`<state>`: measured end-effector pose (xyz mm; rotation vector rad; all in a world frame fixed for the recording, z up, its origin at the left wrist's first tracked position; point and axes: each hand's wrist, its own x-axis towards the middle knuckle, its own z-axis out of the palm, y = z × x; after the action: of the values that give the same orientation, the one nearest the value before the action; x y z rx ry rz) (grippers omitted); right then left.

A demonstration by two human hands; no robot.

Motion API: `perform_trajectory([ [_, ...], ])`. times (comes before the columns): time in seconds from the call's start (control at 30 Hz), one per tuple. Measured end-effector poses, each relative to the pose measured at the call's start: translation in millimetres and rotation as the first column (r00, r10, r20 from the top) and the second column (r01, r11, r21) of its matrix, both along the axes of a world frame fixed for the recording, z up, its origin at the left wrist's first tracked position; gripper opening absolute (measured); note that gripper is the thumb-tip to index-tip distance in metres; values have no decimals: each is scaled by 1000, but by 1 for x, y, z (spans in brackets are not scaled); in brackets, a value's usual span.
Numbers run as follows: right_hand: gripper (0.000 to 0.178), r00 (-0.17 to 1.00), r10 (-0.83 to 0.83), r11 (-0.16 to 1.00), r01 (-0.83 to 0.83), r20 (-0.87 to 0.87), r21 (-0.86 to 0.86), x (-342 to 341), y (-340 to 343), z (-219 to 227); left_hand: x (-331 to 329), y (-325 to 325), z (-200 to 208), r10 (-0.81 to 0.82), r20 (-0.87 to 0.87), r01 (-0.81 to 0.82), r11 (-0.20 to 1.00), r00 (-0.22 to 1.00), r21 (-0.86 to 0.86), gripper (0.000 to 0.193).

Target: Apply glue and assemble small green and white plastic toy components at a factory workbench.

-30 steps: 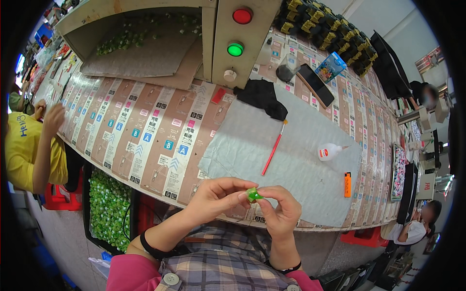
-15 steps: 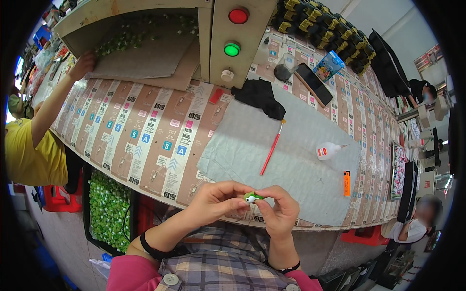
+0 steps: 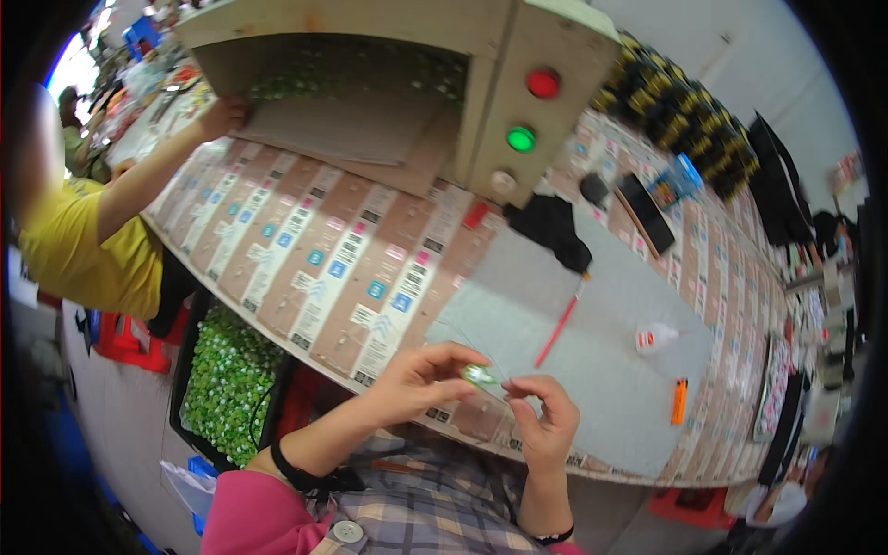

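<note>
A small green and white figure (image 3: 479,376) is pinched between the thumb and fingertips of my left hand (image 3: 421,379), just above the near edge of the table. Motion blur hides its finer details. Close by on the right, my right hand (image 3: 546,416) has its fingers curled in and thumb near the fingertips, beside the figure's right end. Whatever those fingertips hold, if anything, is too small to make out. Beyond my hands a red-handled brush (image 3: 560,328) rests on the grey cloth (image 3: 518,296).
A white glue bottle (image 3: 655,339), an orange lighter (image 3: 680,401) and a black cloth (image 3: 552,228) are on the grey cloth. A phone (image 3: 645,215) lies behind. A machine (image 3: 490,102) stands back left, where a person in yellow (image 3: 92,240) reaches in. Below sits a bin of green pieces (image 3: 227,384).
My head view has turned, so the scene sits further right and lower. My right fingers have moved off the figure slightly to its right; my left hand still holds it.
</note>
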<state>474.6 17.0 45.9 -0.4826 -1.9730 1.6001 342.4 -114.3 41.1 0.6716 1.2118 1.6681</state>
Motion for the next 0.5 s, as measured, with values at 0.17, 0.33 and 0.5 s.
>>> perform_trajectory([
  [0.17,11,995,15,995,-24,99,93,10,11,-22,-60,-107,-32,796,261,-771,599,546,-215,18],
  [0.33,9,988,-51,999,49,144,16,7,15,-37,-52,-260,-99,891,418,-909,14,-178,-416,24],
  [0.5,8,979,-55,988,82,199,-129,2,13,-45,-46,-318,-144,834,227,-600,-148,-503,-786,72],
])
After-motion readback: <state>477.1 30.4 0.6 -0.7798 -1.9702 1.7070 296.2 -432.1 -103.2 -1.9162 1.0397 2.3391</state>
